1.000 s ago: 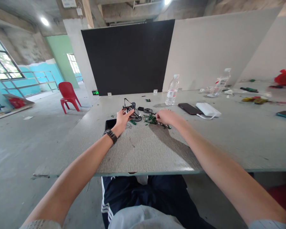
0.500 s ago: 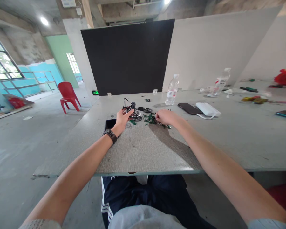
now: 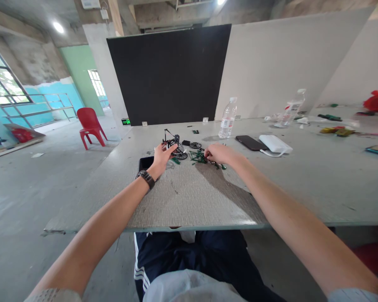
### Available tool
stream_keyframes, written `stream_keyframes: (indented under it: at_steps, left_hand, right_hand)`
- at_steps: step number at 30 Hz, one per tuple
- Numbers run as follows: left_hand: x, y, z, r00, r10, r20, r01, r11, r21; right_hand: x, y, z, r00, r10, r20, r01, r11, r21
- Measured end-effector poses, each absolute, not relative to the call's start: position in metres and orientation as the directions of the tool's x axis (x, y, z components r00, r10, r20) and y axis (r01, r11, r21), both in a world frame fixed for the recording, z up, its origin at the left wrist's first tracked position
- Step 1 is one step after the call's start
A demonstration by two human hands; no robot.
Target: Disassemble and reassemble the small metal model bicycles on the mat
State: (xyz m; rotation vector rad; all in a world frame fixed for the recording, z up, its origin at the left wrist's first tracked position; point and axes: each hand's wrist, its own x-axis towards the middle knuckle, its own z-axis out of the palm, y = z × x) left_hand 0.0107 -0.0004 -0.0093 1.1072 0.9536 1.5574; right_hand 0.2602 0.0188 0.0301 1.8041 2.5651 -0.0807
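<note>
Grey table (image 3: 182, 201) in unfinished rm w/ red chair (image 3: 90, 126); L hand (image 3: 163, 158) gripping mini bike (image 3: 175, 147), R hand (image 3: 216, 154) unclear.

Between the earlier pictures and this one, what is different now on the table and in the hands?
The right hand has shifted slightly left, over the green parts; whether it grips one is unclear. The left hand still holds the small wheeled model. The loose wheel and nearer bottle stayed put.
</note>
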Motion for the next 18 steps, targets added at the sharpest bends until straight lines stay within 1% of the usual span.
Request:
stream_keyframes:
  at_steps: [9,18]
  left_hand:
    - [0.010,-0.002,-0.008,-0.116,0.975,0.191,-0.242,-0.214,0.946]
    - [0.010,-0.003,-0.008,-0.112,0.972,0.206,-0.228,-0.227,0.947]
  right_hand:
    - [0.263,0.024,0.026,-0.378,0.926,0.001,0.924,0.377,-0.063]
    - [0.259,0.012,0.036,-0.340,0.941,0.002,0.939,0.339,-0.050]
